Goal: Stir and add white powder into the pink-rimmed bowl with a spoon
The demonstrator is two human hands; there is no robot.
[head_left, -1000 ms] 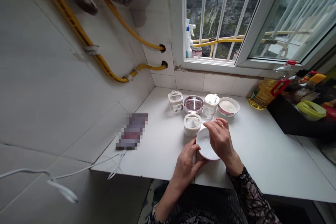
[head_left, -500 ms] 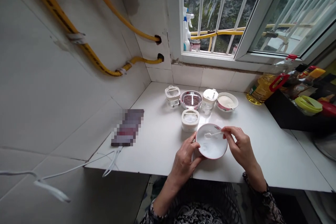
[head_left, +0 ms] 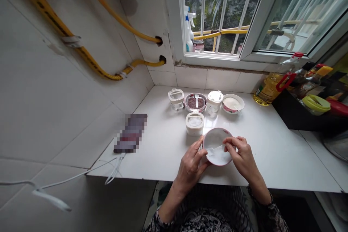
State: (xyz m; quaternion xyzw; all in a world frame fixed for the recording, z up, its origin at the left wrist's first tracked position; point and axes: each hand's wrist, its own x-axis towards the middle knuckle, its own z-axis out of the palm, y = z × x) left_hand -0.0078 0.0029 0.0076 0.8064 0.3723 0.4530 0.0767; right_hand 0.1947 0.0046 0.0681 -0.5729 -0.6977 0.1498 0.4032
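Observation:
My left hand (head_left: 191,163) grips the left rim of a white bowl (head_left: 217,136) near the counter's front edge. White grains, like salt or sugar, lie inside the bowl. In my right hand (head_left: 240,154) is a small white spoon (head_left: 217,149), pinched by its handle, its tip down among the grains. Just behind the bowl stands a square jar (head_left: 195,125) with a clear lid and white contents. Further back are a clear lidded jar (head_left: 176,99), a bowl of dark reddish grains (head_left: 195,103) with a white spoon on top, another lidded jar (head_left: 214,103) and a floral bowl of white powder (head_left: 233,104).
At the left of the white counter (head_left: 163,145) lies a blurred-out phone-like slab (head_left: 131,133) with a white cable (head_left: 115,170). An oil bottle (head_left: 268,87) and a black box (head_left: 292,112) of condiments stand at the right. Yellow pipes (head_left: 106,74) run along the left wall.
My right hand has moved left and slightly down over the bowl, bringing the spoon into the grains. My left hand keeps its grip on the bowl. The whole view has shifted slightly.

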